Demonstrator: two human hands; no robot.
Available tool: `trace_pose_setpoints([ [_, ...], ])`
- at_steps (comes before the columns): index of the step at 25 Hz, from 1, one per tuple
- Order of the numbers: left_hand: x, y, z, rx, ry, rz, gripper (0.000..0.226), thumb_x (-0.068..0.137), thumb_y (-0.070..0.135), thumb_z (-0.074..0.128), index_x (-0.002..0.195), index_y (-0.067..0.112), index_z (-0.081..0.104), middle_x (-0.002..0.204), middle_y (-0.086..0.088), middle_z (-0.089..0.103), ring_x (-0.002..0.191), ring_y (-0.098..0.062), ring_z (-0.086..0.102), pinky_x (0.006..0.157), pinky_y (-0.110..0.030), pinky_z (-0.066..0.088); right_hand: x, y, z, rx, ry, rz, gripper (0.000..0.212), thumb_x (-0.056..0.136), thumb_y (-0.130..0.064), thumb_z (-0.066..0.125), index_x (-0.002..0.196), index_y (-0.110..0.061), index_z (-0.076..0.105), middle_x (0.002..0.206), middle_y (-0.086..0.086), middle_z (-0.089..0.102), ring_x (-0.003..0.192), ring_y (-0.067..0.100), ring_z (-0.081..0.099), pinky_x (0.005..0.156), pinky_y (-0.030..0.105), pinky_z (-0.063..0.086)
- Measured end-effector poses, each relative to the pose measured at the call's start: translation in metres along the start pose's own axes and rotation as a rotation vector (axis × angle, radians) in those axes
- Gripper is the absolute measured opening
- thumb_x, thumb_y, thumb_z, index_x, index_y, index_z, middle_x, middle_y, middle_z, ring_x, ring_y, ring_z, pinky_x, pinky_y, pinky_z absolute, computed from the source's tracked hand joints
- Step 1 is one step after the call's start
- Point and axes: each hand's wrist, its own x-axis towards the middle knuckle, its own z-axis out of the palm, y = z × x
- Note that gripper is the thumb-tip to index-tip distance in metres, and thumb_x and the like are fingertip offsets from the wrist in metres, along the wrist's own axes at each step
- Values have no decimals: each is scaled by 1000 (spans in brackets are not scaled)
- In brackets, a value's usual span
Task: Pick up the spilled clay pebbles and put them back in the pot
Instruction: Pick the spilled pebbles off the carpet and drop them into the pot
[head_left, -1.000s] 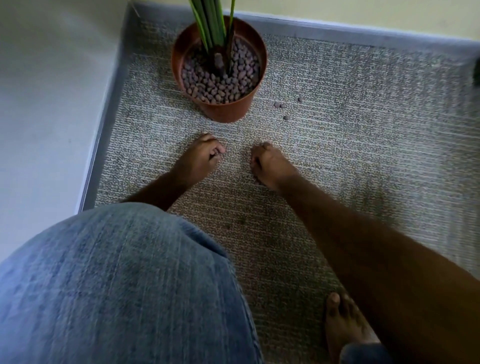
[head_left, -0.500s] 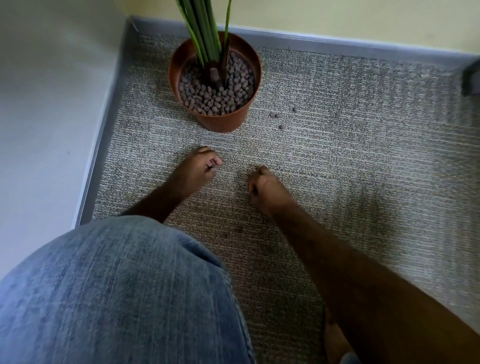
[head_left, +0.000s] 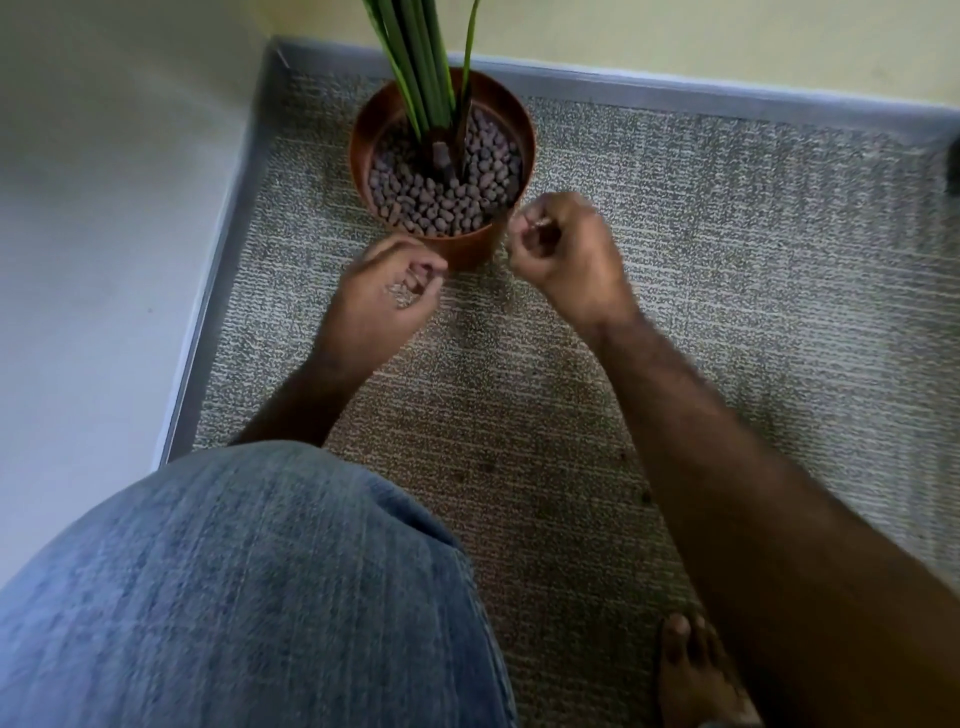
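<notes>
A terracotta pot (head_left: 470, 252) with tall green leaves stands in the corner on grey carpet, filled with brown clay pebbles (head_left: 441, 200). My left hand (head_left: 382, 299) hovers just in front of the pot's near wall, fingers curled around a small grainy clump in the palm. My right hand (head_left: 569, 252) is a blurred, closed fist beside the pot's right rim, and something dark shows between its pinched fingers. That fist covers the carpet to the right of the pot, so no loose pebbles show there.
Walls with a grey baseboard (head_left: 218, 291) close off the left and back. My knee in blue jeans (head_left: 234, 587) fills the lower left. My bare foot (head_left: 696, 670) rests at the bottom right. Small dark specks (head_left: 647, 496) dot the carpet. A dark object (head_left: 953, 166) sits at the right edge.
Both hands have lifted off the carpet and moved forward to the pot, the right one farther and to the pot's right rim. The view has moved closer to the pot.
</notes>
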Motion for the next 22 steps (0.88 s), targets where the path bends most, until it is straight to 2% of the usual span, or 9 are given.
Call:
trace_pose_setpoints([
  [2,21,5,-13,-49,91,-111,28,91,20,75,116,27,65,111,6,69,92,0,66,77,-11,54,25,-28,2,-81,5,-193,13,81,-9,71,93,-11,68,104,2,62,92,17,64,85,28,56],
  [5,54,10,-28,-105,129,-196,45,90,17,73,130,31,58,117,8,68,103,-1,65,85,-15,55,51,-54,9,-301,-163,-349,20,80,-8,64,100,-8,68,108,3,65,100,16,60,85,21,45],
  [7,64,11,-31,-34,99,-176,49,90,18,71,135,27,56,124,6,66,107,-4,63,86,-15,52,56,-55,10,-412,-228,-338,26,84,-4,59,108,-9,67,118,6,67,110,19,61,88,19,42],
  [10,42,11,-22,66,55,-83,34,93,24,68,125,27,59,113,5,61,91,-3,57,75,-8,46,37,-39,3,-293,-103,-281,25,87,-3,56,108,-12,67,116,2,66,107,15,61,89,20,48],
  [13,-8,6,6,23,-222,-94,21,94,33,67,114,32,61,98,11,61,82,1,56,68,-8,45,0,3,-3,-235,-60,-151,9,96,-14,56,102,-13,62,104,2,63,92,15,60,80,29,56],
  [17,-70,-12,41,81,-809,7,28,87,52,71,109,39,61,89,22,57,76,3,56,68,-19,44,-59,74,-20,-380,-287,198,9,95,-20,56,91,-13,60,86,9,68,79,25,65,72,44,56],
  [18,-83,-17,45,133,-879,59,37,84,59,71,111,37,60,88,22,56,77,3,54,68,-18,42,-71,88,-28,-470,-353,270,7,92,-19,59,88,-13,61,84,10,69,80,29,67,73,44,57],
  [20,-110,-25,47,251,-883,130,61,80,78,61,125,38,54,94,23,63,85,-2,60,73,-15,48,-88,107,-43,-613,-449,399,8,86,-19,67,82,-15,61,84,11,70,85,32,69,75,41,56],
  [22,-137,-30,50,382,-826,222,77,83,90,40,138,36,43,113,11,70,98,-17,66,86,-31,57,-96,115,-52,-709,-516,480,24,83,-28,73,71,-21,54,85,7,69,91,29,69,72,31,50],
])
